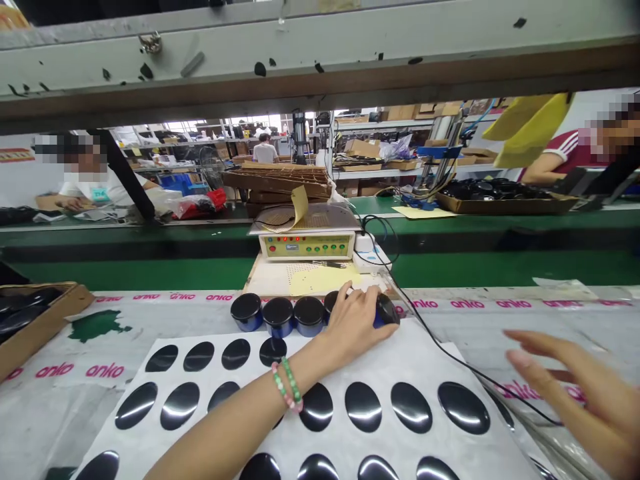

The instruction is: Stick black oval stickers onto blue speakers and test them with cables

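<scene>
My left hand (353,323) reaches over the white sheet with its fingers curled round a dark blue round jar (387,311) with a glossy black top; the jar looks slightly tilted. Left of it, several similar blue jars (279,317) stand in a row, one partly hidden behind my fingers. Under my left arm lies the white sheet (395,363), carrying rows of glossy black discs (363,407). My right hand (580,393) is off to the right above the covered table, fingers apart and holding nothing, slightly blurred.
Behind the jars stands a control box (307,245) with lit red indicators, on a board with yellow paper (325,281). A black cable (440,343) crosses the table's right side. At left is a cardboard box (75,303) of black parts. A shelf beam (320,67) spans overhead. Co-workers sit beyond.
</scene>
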The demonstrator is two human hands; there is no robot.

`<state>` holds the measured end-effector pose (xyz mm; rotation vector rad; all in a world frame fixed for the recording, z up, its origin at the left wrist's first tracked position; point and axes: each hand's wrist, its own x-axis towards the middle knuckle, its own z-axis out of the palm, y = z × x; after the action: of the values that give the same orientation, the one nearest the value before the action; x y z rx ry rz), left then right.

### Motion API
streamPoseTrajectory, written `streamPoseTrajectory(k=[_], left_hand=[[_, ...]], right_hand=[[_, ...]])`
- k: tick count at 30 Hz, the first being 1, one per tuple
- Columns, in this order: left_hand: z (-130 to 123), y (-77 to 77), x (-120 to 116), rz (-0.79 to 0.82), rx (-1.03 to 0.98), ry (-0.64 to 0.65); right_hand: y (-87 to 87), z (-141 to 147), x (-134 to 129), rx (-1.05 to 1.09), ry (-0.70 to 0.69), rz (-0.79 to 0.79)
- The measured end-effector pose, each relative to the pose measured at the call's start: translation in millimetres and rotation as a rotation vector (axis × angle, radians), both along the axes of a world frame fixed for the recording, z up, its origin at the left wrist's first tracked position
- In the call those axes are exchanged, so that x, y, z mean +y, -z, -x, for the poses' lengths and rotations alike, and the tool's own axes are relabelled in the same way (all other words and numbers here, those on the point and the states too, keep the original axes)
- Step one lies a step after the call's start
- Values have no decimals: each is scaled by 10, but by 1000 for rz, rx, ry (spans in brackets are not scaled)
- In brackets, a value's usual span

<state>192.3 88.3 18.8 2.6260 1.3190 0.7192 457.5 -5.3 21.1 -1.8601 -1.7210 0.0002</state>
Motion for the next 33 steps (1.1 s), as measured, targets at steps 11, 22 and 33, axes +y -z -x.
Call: streamPoseTrajectory(k=[11,22,33], left_hand=[[1243,-198,-121,124,202,-207],[1468,-415,-602,53,-6,-233],[1157,-314,-1490,-19,-410,-268]], right_hand=[[173,778,281,-136,-442,159],[-120,1458,881,-205,-557,143],[-355,2095,-227,1054,-897,556]])
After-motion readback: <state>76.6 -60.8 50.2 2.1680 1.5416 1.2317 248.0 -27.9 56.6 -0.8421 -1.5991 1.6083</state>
